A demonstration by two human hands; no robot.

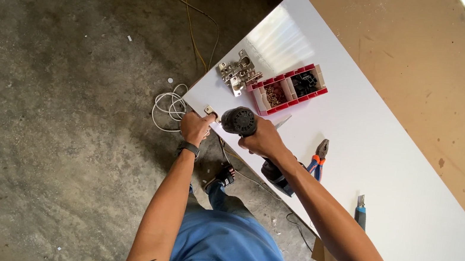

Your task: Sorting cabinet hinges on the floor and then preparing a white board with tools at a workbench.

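White panel [373,149]: right hand [264,139] grips drill [240,121].

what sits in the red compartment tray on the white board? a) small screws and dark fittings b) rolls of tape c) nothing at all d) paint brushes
a: the red tray on the white board has one compartment of small brass-coloured screws and another of dark fittings, just beyond the right hand gripping the drill.
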